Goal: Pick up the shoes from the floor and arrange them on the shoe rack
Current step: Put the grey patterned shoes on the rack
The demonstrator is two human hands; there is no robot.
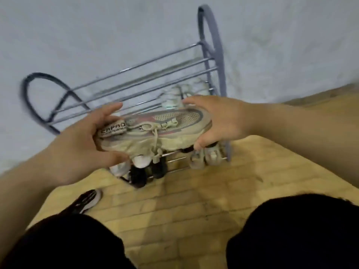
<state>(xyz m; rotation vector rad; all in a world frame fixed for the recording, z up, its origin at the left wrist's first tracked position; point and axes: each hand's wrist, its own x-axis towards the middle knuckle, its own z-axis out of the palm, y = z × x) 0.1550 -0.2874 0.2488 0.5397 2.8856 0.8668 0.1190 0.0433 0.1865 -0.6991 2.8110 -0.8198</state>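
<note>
gripping a beige mesh sneaker (pixel 155 133), left hand (pixel 77 144) cups heel, right hand (pixel 219 121) clasps toe, above tubular rack (pixel 124 71).

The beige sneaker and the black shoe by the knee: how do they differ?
The beige sneaker is held up between the left hand and right hand; the black shoe lies on the floor. The beige sneaker has pink trim; the black shoe has white stripes. Neither is on the rack.

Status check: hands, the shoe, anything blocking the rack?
Left hand grips beige sneaker at heel, right hand at toe. Sneaker held over shoe rack, not yet set down. Pale shoes on tier below; black-and-white shoe on floor.
</note>
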